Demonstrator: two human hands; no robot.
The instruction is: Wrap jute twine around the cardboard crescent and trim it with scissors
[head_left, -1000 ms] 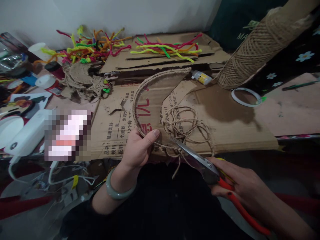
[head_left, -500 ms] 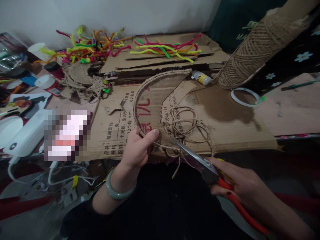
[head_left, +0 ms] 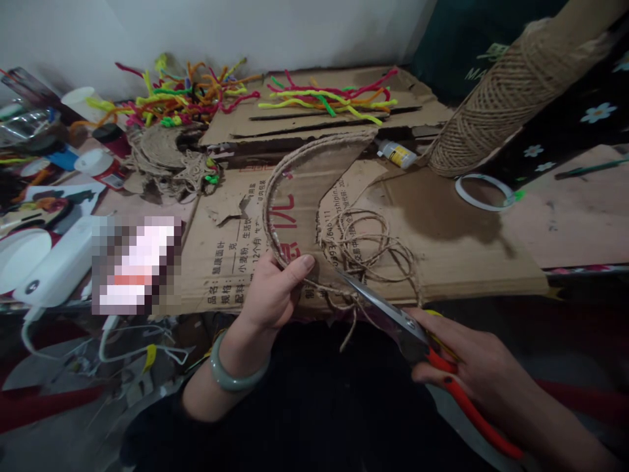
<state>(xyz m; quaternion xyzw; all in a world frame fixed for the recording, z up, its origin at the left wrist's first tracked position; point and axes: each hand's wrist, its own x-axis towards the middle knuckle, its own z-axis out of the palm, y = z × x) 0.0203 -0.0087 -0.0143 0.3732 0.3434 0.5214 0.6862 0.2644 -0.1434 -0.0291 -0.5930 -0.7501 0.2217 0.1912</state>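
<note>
Between thumb and fingers, my left hand (head_left: 272,288) grips the lower part of a cardboard crescent (head_left: 299,190) edged with jute twine. My right hand (head_left: 472,354) is closed round the red handles of a pair of scissors (head_left: 383,305). The blades point up and left, their tips at the crescent's lower end, close to the twine; whether they touch it I cannot tell. Loose loops of jute twine (head_left: 388,246) lie on the cardboard to the right of the crescent, and one end hangs over the front edge.
A big cone of jute twine (head_left: 491,105) leans at the right, beside a white tape ring (head_left: 484,192). Behind the crescent lies a small glue bottle (head_left: 397,155). Coloured pipe cleaners (head_left: 187,92) are heaped at the back. A white power bank (head_left: 59,262) rests at left.
Hands, crescent and scissors keep almost the same pose. The whole view has shifted slightly.
</note>
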